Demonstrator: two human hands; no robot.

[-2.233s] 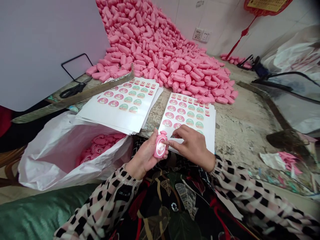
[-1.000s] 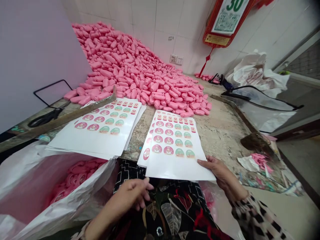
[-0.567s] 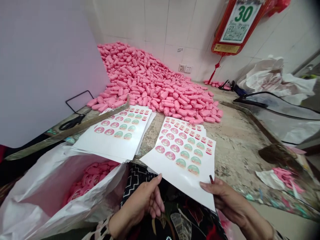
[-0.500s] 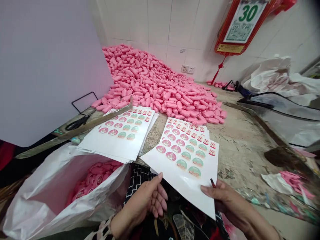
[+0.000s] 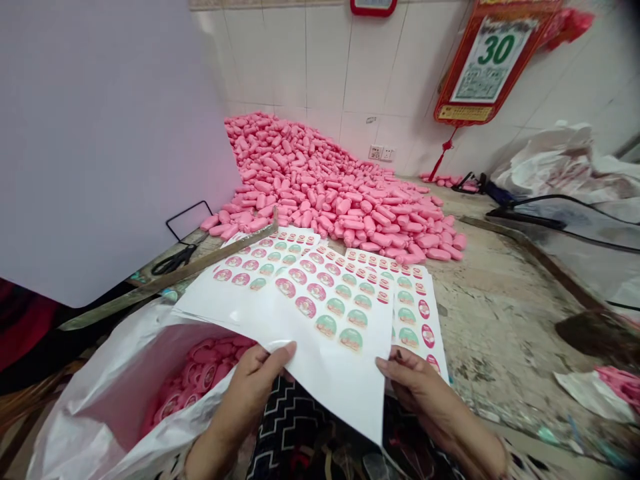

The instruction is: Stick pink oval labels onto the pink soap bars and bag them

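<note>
A white sheet of stickers [image 5: 330,373], printed with pink and green rounded labels, tilts over the front edge of the table. My left hand [image 5: 243,393] pinches its lower left edge between thumb and fingers. At its right edge, my right hand [image 5: 433,400] grips it the same way. The dark tip of a thin tool [image 5: 399,355] pokes out by the right fingers; its kind is mostly hidden. Under the sheet's left part lies a stack of similar sheets [image 5: 207,300]. More sticker sheets [image 5: 420,320] lie behind it on the right.
A big heap of pink bottle-like pieces [image 5: 325,180] covers the table's back. An open white sack [image 5: 105,393] at lower left holds pink pieces [image 5: 200,373]. Black scissors [image 5: 174,260] lie near a long flat strip [image 5: 200,267]. A large pale panel [image 5: 110,147] stands left.
The sheet has moved left, off the right-hand sheets and over the left stack. My left hand, open and apart before, now grips its left edge. The view has shifted slightly.
</note>
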